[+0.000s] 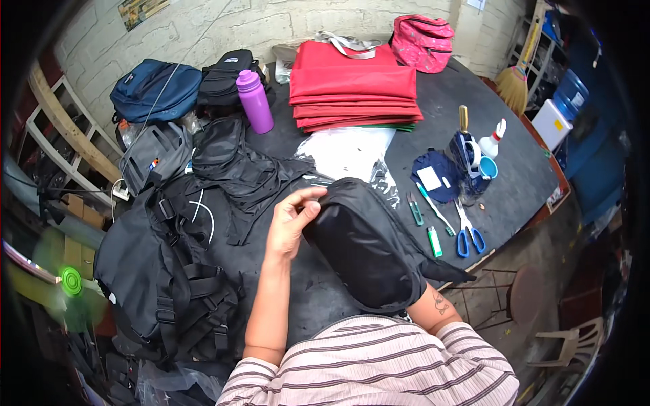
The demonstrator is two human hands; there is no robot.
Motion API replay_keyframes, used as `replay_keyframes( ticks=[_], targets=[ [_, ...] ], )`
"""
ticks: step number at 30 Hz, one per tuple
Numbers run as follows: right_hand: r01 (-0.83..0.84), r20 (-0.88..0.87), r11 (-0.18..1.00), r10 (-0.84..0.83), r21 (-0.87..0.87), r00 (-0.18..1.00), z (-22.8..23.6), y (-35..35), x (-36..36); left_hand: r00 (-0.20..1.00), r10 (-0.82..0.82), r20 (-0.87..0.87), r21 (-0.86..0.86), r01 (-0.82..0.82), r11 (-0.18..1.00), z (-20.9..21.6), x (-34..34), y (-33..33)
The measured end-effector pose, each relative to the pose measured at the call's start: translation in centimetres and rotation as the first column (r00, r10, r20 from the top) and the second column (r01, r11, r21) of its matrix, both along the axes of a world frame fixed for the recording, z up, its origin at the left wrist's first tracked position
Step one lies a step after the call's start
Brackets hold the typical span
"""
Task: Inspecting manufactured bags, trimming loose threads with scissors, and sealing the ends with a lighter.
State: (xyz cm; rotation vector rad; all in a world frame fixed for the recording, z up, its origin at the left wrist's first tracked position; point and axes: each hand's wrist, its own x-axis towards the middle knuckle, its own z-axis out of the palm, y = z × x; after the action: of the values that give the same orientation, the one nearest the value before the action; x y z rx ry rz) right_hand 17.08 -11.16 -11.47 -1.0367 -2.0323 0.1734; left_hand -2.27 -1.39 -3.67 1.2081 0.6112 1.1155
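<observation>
A black fabric bag [369, 247] rests in front of me on the dark table [514, 169]. My left hand [292, 220] grips its upper left edge, fingers curled over the fabric. My right hand is hidden inside or under the black bag; only its forearm [433, 306] shows at the bag's lower right. A crumpled clear plastic sheet [349, 152] lies just beyond the bag.
Black bags and straps [169, 271] pile at the left. A purple bottle [254, 101], a red fabric stack [355, 88] and a pink backpack [423, 42] stand at the back. Blue scissors [467, 233], a green lighter [434, 241], snips [414, 208] and a white squeeze bottle [493, 143] lie at the right.
</observation>
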Motion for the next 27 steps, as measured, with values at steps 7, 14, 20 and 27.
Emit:
replay_keyframes(
  ticks=[7,14,20,27],
  targets=[
    [0.065,0.167,0.985,-0.091,0.158,0.982,2.7,1.3,-0.3,0.937,-0.044,-0.346,0.034,0.06,0.998,-0.8,-0.3,1.9],
    [0.206,0.219,0.978,-0.191,-0.044,0.957,3.6,8.0,-1.8,0.644,0.735,-0.212,0.918,-0.126,0.375,0.6,6.6,-6.2],
    [0.011,-0.701,0.888,-0.371,-0.46,0.609,-7.9,9.4,-3.8,0.571,0.782,-0.249,0.921,-0.111,0.375,-3.2,8.5,-0.5],
    [0.26,0.223,0.759,-0.155,-0.597,0.963,-8.2,11.0,-5.0,0.422,0.529,-0.736,0.458,-0.265,0.849,-4.4,6.6,8.5]
  ],
)
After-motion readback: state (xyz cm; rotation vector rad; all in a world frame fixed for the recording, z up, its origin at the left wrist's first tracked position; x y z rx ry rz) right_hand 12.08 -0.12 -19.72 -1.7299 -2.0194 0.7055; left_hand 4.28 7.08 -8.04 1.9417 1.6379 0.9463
